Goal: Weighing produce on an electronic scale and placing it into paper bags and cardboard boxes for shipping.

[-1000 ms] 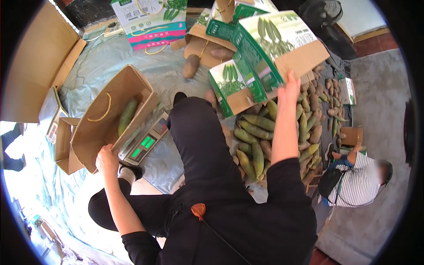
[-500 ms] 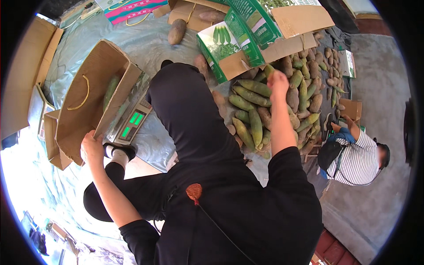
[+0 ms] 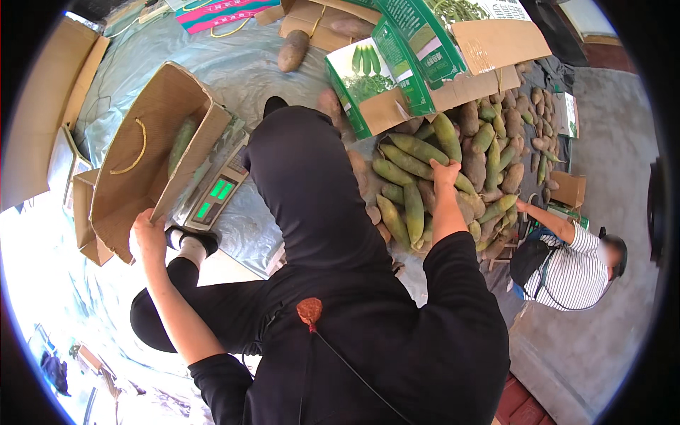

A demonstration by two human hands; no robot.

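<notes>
My left hand (image 3: 147, 238) is closed on the near rim of an open cardboard box (image 3: 113, 205). The box rests tilted on a digital scale (image 3: 212, 198) with a lit green display. Inside it lies one green radish (image 3: 183, 145), partly hidden by the wall. Over on the right, my right hand (image 3: 445, 174) is closed round the lower end of a long green radish (image 3: 446, 137), which points away from me. Beneath that hand is a heap of green radishes (image 3: 394, 216) mixed with brownish, soil-coated roots (image 3: 473, 161).
Open green printed boxes (image 3: 418, 71) stand behind the heap. A brown root (image 3: 292, 51) lies on the plastic sheet (image 3: 234, 74). Another person (image 3: 567, 265) in a striped shirt sits at the right, one arm reaching toward the heap. A second scale (image 3: 65, 166) is at far left.
My right hand has drawn back toward me over the heap, and the radish it holds now shows at full length. The other person's arm has stretched toward the heap. My left hand stays on the box.
</notes>
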